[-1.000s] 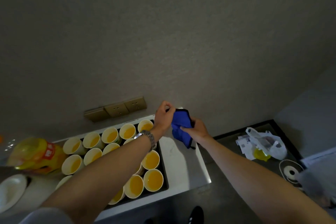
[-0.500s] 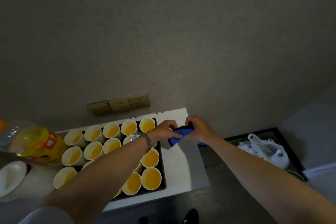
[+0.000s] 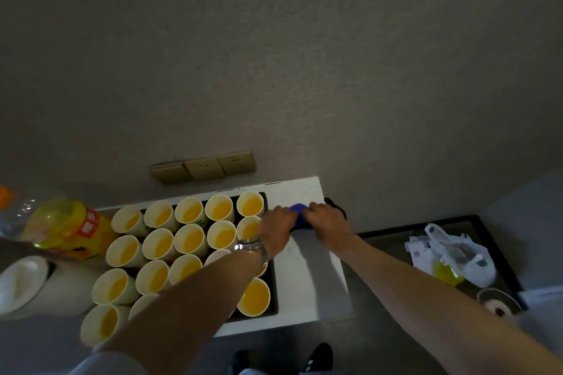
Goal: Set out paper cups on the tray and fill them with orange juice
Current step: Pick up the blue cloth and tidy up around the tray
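With the yellow-lined paper cups (image 3: pixel 189 240) filled (pouring looks finished), my left hand (image 3: pixel 278 224) and right hand (image 3: pixel 327 222) clutch a crumpled blue cloth (image 3: pixel 299 209), which I judge should next wipe the white counter (image 3: pixel 307 268).

Both forearms are bare from elbow to wrist. The left wrist carries a silver metal wristwatch (image 3: pixel 252 248) with a linked bracelet band. A pale, light-coloured short sleeve (image 3: pixel 91 364) covers the left upper arm at the near left edge. Dark shoes (image 3: pixel 320 356) with a small white mark show near the bottom.

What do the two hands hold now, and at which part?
Both the left hand and right hand hold the blue cloth, one at each end.
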`<act>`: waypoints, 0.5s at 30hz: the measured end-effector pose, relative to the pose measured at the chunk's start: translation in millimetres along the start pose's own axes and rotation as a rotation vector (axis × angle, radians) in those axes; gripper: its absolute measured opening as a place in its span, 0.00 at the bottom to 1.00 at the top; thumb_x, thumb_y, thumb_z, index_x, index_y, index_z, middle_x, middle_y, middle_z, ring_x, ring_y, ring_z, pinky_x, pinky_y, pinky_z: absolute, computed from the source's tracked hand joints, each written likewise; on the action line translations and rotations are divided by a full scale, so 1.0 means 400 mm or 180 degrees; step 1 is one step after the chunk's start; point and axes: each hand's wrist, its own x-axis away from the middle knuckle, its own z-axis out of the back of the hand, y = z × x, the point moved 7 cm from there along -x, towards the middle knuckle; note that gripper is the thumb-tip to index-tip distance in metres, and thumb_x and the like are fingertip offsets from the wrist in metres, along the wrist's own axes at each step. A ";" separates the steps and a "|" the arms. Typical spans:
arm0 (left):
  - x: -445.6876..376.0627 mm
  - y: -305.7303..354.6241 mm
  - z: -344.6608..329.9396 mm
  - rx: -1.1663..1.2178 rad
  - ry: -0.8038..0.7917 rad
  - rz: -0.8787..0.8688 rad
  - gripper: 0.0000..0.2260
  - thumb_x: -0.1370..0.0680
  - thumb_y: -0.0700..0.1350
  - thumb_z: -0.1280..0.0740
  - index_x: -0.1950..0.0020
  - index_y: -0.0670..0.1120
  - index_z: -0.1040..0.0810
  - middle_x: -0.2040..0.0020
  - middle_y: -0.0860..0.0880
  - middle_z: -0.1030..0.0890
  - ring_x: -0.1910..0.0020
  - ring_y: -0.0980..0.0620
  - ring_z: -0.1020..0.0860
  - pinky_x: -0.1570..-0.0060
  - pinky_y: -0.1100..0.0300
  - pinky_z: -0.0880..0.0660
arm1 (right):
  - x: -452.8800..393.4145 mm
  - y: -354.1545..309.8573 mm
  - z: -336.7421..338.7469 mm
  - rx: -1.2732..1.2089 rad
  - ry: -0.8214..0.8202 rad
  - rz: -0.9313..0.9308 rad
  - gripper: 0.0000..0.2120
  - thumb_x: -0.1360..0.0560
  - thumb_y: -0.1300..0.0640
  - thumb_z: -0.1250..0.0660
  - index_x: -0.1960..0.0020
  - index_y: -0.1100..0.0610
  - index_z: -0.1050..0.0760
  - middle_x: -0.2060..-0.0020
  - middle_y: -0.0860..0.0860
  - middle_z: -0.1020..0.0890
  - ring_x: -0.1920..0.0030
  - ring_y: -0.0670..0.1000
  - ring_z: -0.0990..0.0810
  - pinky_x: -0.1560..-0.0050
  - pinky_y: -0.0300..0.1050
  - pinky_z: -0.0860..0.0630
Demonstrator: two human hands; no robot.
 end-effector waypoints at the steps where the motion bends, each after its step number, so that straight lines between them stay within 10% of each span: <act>1: 0.007 0.006 -0.030 -0.0170 -0.0265 -0.0039 0.11 0.20 0.38 0.36 0.39 0.44 0.22 0.40 0.42 0.20 0.40 0.41 0.22 0.46 0.50 0.27 | 0.009 -0.011 -0.029 -0.0003 -0.0216 0.0042 0.15 0.20 0.64 0.38 0.33 0.60 0.28 0.39 0.59 0.25 0.38 0.61 0.23 0.46 0.54 0.26; 9: 0.039 0.059 -0.110 -0.0072 -0.1309 0.0097 0.12 0.22 0.40 0.31 0.39 0.41 0.20 0.42 0.42 0.18 0.42 0.41 0.19 0.52 0.53 0.26 | 0.062 -0.021 -0.159 -0.0718 -0.1199 -0.0117 0.15 0.24 0.52 0.33 0.38 0.53 0.24 0.41 0.56 0.20 0.41 0.58 0.20 0.48 0.49 0.25; 15: 0.000 0.054 -0.115 0.0404 -0.0533 0.0685 0.19 0.18 0.44 0.34 0.27 0.43 0.31 0.31 0.42 0.26 0.33 0.42 0.25 0.39 0.52 0.22 | 0.069 0.060 -0.102 -0.1220 -0.0256 -0.1493 0.15 0.21 0.54 0.36 0.36 0.59 0.28 0.41 0.59 0.22 0.42 0.59 0.20 0.50 0.49 0.24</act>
